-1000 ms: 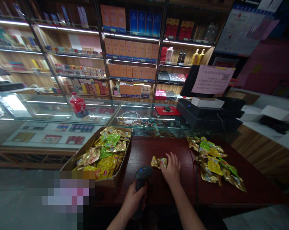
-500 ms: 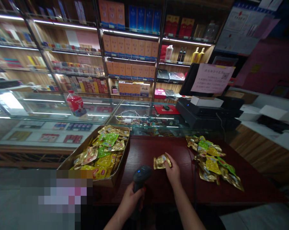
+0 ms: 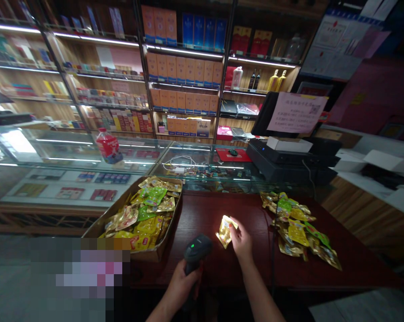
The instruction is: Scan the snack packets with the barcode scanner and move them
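Foil packets (image 3: 153,195) spread across the dark table (image 3: 198,203): we had a box (image 3: 151,256) heaped at left, a smaller pile (image 3: 297,230) at right, so work looked partway, though which side was done we couldn't tell. Our left hand (image 3: 184,278) gripped a scanner (image 3: 199,247), green light (image 3: 193,245) on; our right hand (image 3: 242,242) pinched one gold packet (image 3: 224,233), brightly lit, between box and pile.

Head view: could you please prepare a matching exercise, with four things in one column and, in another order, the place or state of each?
Things:
1. handheld scanner
2. brightly lit gold packet
3. open carton
4. computer mouse

Places or states:
A. lying on a red mat
B. held in the right hand
C. held in the left hand
D. filled with packets

Right pairs: 1-C, 2-B, 3-D, 4-A.
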Motion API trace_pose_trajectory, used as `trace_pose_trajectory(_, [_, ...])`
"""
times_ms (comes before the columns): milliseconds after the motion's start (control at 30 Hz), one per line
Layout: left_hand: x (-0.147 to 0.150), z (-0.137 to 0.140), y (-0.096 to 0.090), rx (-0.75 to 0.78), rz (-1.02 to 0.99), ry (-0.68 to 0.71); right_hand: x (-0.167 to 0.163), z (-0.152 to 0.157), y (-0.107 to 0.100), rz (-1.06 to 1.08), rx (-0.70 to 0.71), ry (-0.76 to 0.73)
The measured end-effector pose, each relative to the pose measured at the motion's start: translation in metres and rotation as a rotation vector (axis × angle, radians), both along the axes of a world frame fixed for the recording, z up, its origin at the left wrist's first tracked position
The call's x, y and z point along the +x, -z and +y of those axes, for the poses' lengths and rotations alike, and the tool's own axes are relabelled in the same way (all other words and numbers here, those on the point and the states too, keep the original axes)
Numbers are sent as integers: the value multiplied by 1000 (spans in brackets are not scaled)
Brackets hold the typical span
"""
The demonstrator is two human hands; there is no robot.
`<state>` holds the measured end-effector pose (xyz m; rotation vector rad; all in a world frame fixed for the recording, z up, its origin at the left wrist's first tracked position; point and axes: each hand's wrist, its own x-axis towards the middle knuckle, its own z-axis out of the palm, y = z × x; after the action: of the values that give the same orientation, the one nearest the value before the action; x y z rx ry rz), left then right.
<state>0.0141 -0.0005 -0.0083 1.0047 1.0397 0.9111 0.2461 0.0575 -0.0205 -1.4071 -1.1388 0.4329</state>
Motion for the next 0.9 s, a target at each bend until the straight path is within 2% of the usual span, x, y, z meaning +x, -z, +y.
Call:
trace_pose_trajectory(200, [3, 1, -2, -37, 5, -54, -1, -2, -6, 73, -68, 20])
trace_pose_trajectory(267, [5, 3, -7, -67, -7, -54, -6, 4, -17, 145, -64, 22])
trace_pose_trajectory(333, [7, 4, -13, -94, -18, -62, -19, 16, -37, 244, -39, -15])
trace_pose_trajectory(433, [9, 3, -21, -104, -11, -77, -60, 44, -78, 386, -32, -168])
trace_pose_trajectory(533, [9, 2, -23, -93, 21, -83, -119, 71, -111, 426, -100, -392])
trace_pose_trajectory(600, [8, 1, -22, -87, 37, -87, -153, 83, -121, 384, -161, -541])
trace_pose_trajectory(667, [7, 3, -18, -82, 46, -87, -169, 91, -118, 266, -160, -598])
trace_pose_trajectory(700, [7, 4, -15, -82, 52, -86, -167, 93, -112, 172, -131, -572])
trace_pose_trajectory(767, [7, 8, -10, -80, 58, -75, -143, 94, -97, -116, -107, -380])
trace_pose_trajectory(833, [7, 10, -5, -73, 52, -67, -96, 92, -81, -419, -203, -89])
trace_pose_trajectory(900, [8, 11, -2, -67, 42, -63, -35, 88, -69, -497, -349, 126])
